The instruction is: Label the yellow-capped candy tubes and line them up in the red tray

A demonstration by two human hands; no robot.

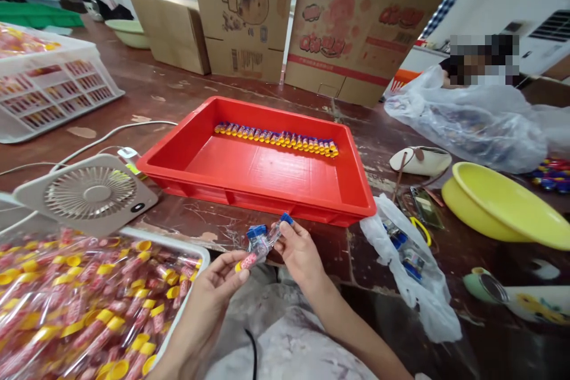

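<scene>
My left hand point(217, 288) pinches the lower, yellow-capped end of a small wrapped candy tube point(255, 255). My right hand point(299, 248) grips the upper end of the same bundle, where blue-capped clear pieces point(258, 233) stick out. Both hands are held above my lap, just in front of the red tray point(347, 190). Along the tray's far wall lies a row of wrapped tubes point(276, 138) with yellow and blue ends. At my lower left, a white basket point(198, 249) is heaped with yellow-capped wrapped tubes point(75, 309).
A small white fan point(89, 193) with cables lies left of the tray. Cardboard boxes point(244, 12) stand behind it. A white crate point(48, 92) is far left. At right: yellow bowls point(503, 205), a plastic bag of blue-capped pieces point(407, 261), a big clear bag point(467, 119), another person beyond.
</scene>
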